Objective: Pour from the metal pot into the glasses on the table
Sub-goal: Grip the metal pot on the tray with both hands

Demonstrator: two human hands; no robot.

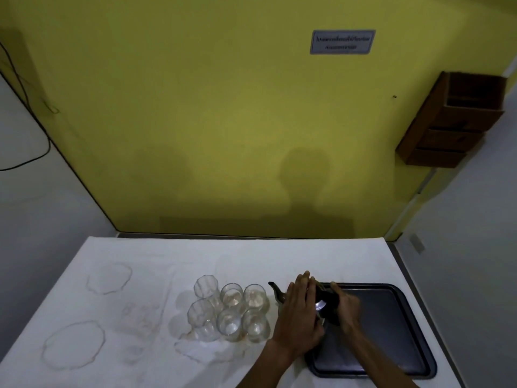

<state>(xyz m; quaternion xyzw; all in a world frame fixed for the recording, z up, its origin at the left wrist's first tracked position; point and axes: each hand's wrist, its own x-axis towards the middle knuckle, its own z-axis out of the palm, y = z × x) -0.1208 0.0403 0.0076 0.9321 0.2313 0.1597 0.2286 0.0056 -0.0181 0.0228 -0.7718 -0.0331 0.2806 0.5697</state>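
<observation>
Evidently, room: a yellow wall [223,121] stood behind, with a sign [342,42] and a wooden rack [453,119] on it.
Surface: a white cloth [140,275] covered it, marked with ring stains.
Tray: the dark tray [391,331] lay at the right.
Glasses: six glasses [232,312] clustered just left of the tray, and all looked empty.
Pot: the pot [321,303] sat at the tray's left edge, spout toward the glasses.
Hands: the left hand [298,312] lay over the pot's near side, fingers spread on it; the right hand [345,306] had its fingers closed on the far side.
Progress: pouring seemed not yet begun; every glass remained to fill.
</observation>
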